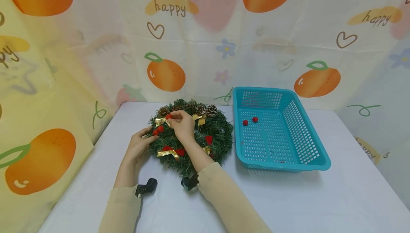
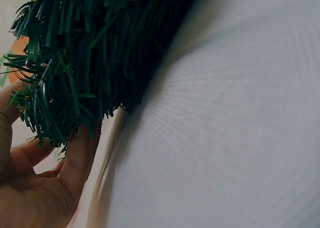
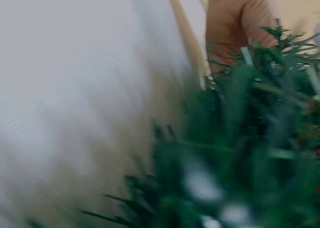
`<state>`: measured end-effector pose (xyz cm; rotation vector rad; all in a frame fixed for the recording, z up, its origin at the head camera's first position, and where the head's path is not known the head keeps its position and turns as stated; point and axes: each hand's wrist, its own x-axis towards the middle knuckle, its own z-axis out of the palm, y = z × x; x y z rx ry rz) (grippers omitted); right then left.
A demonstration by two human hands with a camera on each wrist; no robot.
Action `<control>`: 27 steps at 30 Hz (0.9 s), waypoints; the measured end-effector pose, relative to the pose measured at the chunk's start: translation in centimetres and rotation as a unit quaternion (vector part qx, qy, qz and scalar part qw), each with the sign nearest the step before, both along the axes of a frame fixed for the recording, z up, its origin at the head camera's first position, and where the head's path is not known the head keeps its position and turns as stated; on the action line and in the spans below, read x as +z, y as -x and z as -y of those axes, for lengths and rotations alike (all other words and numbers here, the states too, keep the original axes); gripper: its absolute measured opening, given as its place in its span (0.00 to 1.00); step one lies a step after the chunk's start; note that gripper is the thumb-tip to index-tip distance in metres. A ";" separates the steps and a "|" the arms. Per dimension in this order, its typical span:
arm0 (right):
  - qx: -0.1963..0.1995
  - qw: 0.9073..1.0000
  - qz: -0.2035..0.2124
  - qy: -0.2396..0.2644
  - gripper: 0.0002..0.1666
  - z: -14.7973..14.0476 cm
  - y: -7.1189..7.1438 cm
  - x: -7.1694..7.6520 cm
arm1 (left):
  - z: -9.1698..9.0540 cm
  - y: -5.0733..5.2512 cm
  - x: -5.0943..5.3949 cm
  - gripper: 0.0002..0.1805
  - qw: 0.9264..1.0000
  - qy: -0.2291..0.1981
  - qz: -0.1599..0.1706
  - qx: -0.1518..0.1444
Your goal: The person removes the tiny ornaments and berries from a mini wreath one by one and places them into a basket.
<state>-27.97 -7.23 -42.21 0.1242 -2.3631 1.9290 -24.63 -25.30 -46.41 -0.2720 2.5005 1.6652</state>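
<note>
A green wreath with pine cones, gold bows and red pieces lies on the white table. On its left edge the left hand grips the branches, thumb beside two red berries; in the left wrist view the fingers of that hand curl around the greenery. The right hand reaches over the wreath and pinches a red berry at the upper-left gold bow. In the right wrist view, blurred greenery hides the fingertips of the right hand.
To the right of the wreath stands a turquoise basket with a few red berries inside. A patterned cloth hangs behind the table and at its sides. Black wrist cameras sit at both cuffs.
</note>
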 end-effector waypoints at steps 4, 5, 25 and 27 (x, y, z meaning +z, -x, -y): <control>0.002 1.000 -0.021 0.009 0.11 -0.3 0.1 0.9 | 0.1 0.0 0.0 0.41 1.000 -0.015 -0.001 0.000; 0.003 1.000 -0.025 0.013 0.12 -0.3 0.0 1.1 | 0.0 0.0 0.0 0.41 1.000 -0.024 -0.001 0.000; 0.006 0.997 -0.049 0.062 0.13 -3.4 -0.1 7.3 | 0.1 -0.2 -0.1 0.39 0.999 -0.036 -0.013 -0.002; 0.002 0.996 -0.057 0.067 0.13 -4.0 -0.1 8.0 | 0.0 -0.2 -0.1 0.39 0.999 -0.037 -0.013 -0.003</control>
